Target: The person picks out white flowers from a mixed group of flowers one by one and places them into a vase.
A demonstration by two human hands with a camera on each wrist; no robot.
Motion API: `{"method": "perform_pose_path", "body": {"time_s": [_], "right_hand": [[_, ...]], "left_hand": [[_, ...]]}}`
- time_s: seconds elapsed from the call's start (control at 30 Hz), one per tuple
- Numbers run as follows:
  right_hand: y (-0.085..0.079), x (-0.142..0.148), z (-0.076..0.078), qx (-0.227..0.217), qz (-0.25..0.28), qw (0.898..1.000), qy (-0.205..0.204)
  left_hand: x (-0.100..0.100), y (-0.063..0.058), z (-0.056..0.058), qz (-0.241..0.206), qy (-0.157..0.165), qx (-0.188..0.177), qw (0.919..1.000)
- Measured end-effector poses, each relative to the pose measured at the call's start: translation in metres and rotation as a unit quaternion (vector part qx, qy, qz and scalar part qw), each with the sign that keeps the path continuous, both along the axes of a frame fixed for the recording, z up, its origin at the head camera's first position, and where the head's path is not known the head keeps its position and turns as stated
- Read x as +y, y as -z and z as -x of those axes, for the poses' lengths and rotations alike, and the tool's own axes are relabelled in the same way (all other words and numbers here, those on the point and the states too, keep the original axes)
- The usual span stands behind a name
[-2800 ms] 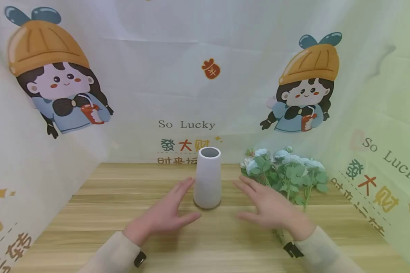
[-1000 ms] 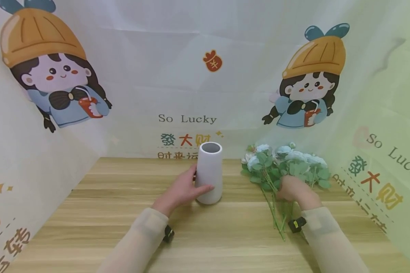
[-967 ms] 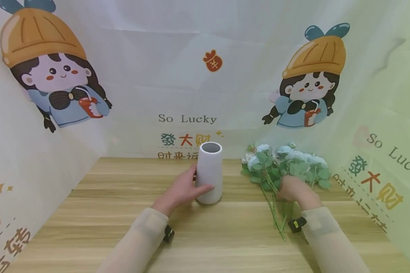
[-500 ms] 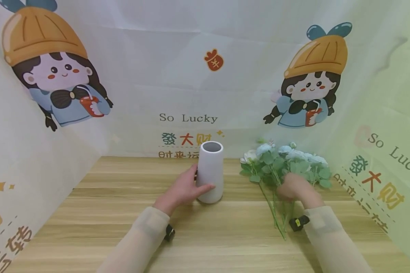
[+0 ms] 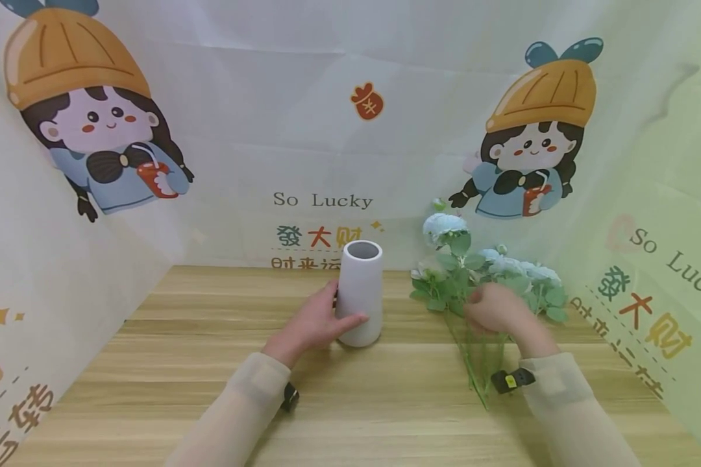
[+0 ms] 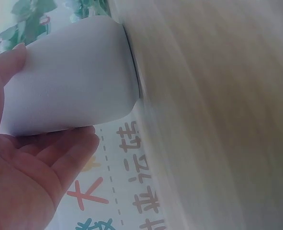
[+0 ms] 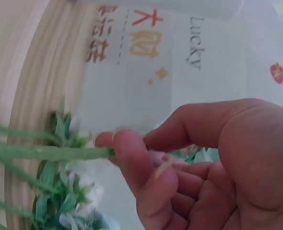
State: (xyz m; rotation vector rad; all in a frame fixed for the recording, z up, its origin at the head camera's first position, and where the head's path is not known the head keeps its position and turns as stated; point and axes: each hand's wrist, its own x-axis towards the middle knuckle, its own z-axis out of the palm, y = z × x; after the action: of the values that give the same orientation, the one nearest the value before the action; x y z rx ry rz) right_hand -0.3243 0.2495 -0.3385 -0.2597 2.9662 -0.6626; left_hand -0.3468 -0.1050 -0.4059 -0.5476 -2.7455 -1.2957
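Observation:
A white tapered vase [image 5: 359, 298] stands upright on the wooden table, its round mouth facing up. My left hand [image 5: 312, 321] grips it low on its left side; in the left wrist view the thumb lies on one face and the fingers [image 6: 74, 153] on the other. To the right, my right hand [image 5: 496, 308] pinches the green stem [image 7: 60, 152] of a pale blue artificial flower [image 5: 446, 228] between thumb and fingers. That bloom stands above the others. The remaining pale blue flowers [image 5: 526, 269] lie on the table behind and beside the hand, partly hidden by it.
The wooden table [image 5: 210, 363] meets a printed cloth backdrop [image 5: 257, 117] at the back and both sides. Loose green stems [image 5: 473, 376] point toward the table's front. Dark wrist devices [image 5: 511, 381] sit at both cuffs.
Both hands were apart from everything at first; the left then took hold of the vase. The right reached into the flowers and has raised one bloom above the rest. The vase stays in place.

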Motion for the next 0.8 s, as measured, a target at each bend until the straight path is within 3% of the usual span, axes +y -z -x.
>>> {"method": "perform_pose_path", "body": {"time_s": [0.37, 0.57, 0.8], "right_hand": [[-0.008, -0.023, -0.008, 0.026, 0.124, 0.989, -0.073], [-0.009, -0.026, -0.008, 0.045, 0.144, 0.985, -0.085], [0.002, -0.043, -0.008, -0.012, 0.19, 0.977, -0.094]], "left_hand": [[-0.001, -0.003, -0.003, -0.002, 0.002, -0.001, 1.0], [-0.001, -0.005, -0.005, -0.003, 0.0, -0.003, 1.0], [-0.002, -0.005, -0.004, -0.001, 0.004, 0.001, 1.0]]}}
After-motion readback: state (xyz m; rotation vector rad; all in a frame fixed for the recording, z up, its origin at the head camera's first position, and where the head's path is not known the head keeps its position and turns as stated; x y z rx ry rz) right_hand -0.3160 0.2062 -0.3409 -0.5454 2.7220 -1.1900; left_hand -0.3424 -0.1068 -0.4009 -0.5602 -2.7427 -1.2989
